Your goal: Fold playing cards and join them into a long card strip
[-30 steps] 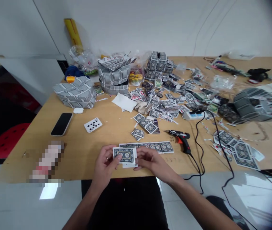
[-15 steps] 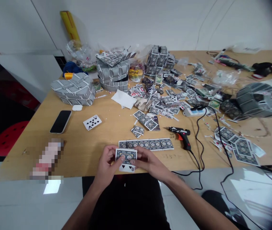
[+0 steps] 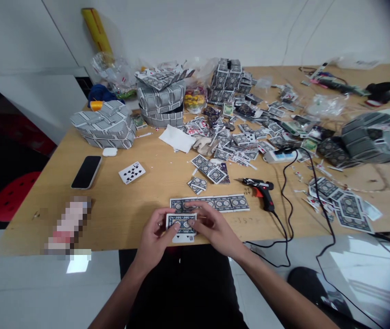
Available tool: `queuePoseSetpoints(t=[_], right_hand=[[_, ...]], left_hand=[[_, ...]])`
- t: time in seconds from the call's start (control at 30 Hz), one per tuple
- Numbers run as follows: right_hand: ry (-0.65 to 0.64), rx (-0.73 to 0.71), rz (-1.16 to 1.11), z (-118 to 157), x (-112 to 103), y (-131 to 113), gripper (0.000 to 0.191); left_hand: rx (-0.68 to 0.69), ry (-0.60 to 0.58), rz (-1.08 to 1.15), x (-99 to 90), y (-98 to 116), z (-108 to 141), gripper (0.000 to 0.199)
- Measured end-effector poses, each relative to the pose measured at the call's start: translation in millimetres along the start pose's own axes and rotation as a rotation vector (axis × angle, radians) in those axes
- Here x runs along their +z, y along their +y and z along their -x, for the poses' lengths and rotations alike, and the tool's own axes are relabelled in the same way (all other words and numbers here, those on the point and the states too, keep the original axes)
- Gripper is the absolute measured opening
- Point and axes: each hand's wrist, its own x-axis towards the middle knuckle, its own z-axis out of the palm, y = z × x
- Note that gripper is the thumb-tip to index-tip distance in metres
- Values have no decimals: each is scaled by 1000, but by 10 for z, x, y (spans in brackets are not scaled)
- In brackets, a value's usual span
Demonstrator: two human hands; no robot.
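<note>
Near the table's front edge, my left hand [image 3: 155, 235] grips playing cards [image 3: 181, 223], its thumb on the patterned back of the top one. A lower card juts out beneath, its white face showing spade marks. On the cards' other side, my right hand [image 3: 213, 228] has its thumb and fingers at their right edge. Just beyond lies a strip of joined playing cards [image 3: 227, 202], partly covered by my right fingers. Farther left, a ten of spades [image 3: 132, 172] lies face up. A hot glue gun [image 3: 261, 189] rests right of the strip.
A phone [image 3: 87, 172] and a white earbud case [image 3: 109, 151] lie at the left. Woven card baskets [image 3: 160, 103] stand at the back. Loose cards and scraps [image 3: 239, 141] spread across the middle, near a power strip [image 3: 280, 156]. Black cables [image 3: 291, 228] hang over the front edge.
The lower card has slid further under the top one, so less of its face shows. My right fingers have lifted and spread a little over the strip.
</note>
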Motion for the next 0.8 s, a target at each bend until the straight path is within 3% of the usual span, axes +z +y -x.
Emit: queuePoseSetpoints(t=[0.1,0.23,0.53,0.67,0.8], right_hand=[[21,-49,80,11,9,10,28],[51,-61,9,-9,37,29,26],[4,41,-97,-68,30,116,37],[176,81,-201,-69,52,189,36],[321,91,-304,-67,104,278,39]], left_hand=[[6,9,1,3,4,3,36],[-20,-19,37,2,8,9,36],[-34,-4,53,18,40,-5,38],[-26,-34,228,-18,-41,-8,42],[-52,-145,325,-41,-109,17,38]])
